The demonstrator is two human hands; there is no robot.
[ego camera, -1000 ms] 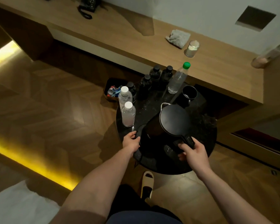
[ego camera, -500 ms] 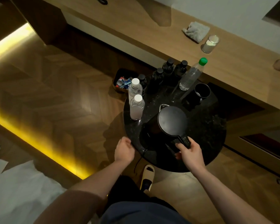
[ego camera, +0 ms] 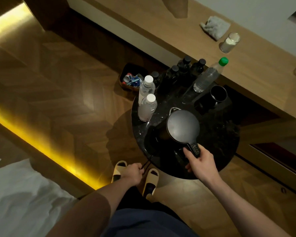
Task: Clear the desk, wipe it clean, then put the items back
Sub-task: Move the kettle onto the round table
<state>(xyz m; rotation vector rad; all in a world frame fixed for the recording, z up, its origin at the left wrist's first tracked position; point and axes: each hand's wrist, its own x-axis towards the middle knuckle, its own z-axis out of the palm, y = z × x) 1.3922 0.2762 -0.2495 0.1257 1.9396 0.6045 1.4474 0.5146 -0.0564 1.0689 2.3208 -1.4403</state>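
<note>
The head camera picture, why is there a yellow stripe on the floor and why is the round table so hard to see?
In the head view, the yellow stripe is a glowing light strip near the floor beside the bed; the room is dim, so the black round table, kettle and dark bottles blend together, and the wide lens bends the desk edges.

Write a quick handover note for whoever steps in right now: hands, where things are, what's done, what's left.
Right hand grips the black kettle by its handle on the round black table. Left hand pinches the kettle's cord below the table edge.
Water bottles, dark bottles and a black cup stand on the table.
On the wooden desk: grey cloth, a glass.
Desk looks mostly cleared; whether it has been wiped cannot be told.
Left: return the items to the desk.
</note>
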